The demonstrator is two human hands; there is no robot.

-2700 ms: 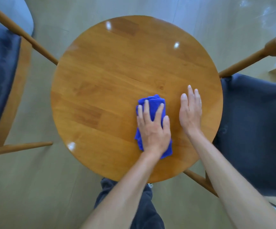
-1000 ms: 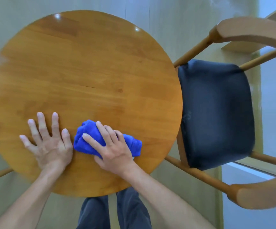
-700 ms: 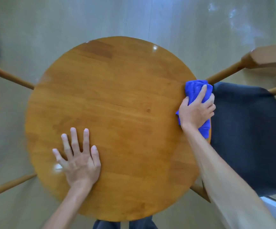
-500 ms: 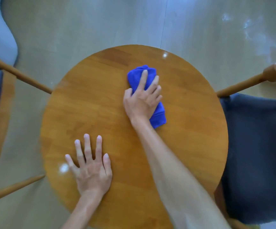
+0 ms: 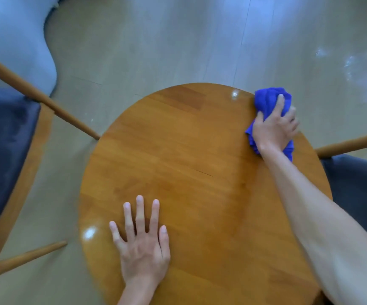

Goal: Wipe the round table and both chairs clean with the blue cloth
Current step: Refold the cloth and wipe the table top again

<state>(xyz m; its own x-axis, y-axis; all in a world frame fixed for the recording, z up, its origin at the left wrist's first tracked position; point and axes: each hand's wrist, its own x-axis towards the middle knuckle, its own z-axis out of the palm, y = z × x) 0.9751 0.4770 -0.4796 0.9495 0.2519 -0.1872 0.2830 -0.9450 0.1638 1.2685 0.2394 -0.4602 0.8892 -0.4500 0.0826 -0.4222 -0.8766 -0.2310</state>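
The round wooden table [image 5: 189, 161] fills the middle of the view. My right hand [image 5: 272, 128] grips the bunched blue cloth [image 5: 266, 100] at the table's far right edge, with the thumb and fingers curled around it and the index finger lying over the top. Part of the cloth sticks out beyond the fingertips and below the wrist. My left hand [image 5: 143, 245] lies flat on the near left part of the tabletop with its fingers spread. A wooden chair with a dark seat [image 5: 0, 150] stands on the left. The second chair's dark seat [image 5: 358, 183] shows on the right.
The right chair's wooden rail [image 5: 349, 144] reaches in beside the table edge, just below the cloth. The left chair's rails [image 5: 46, 102] point toward the table. A pale rounded object [image 5: 13, 40] sits at the top left on the light floor.
My right hand has swept the cloth from the far middle of the table to its far right edge. My left hand has stayed flat on the near left part.
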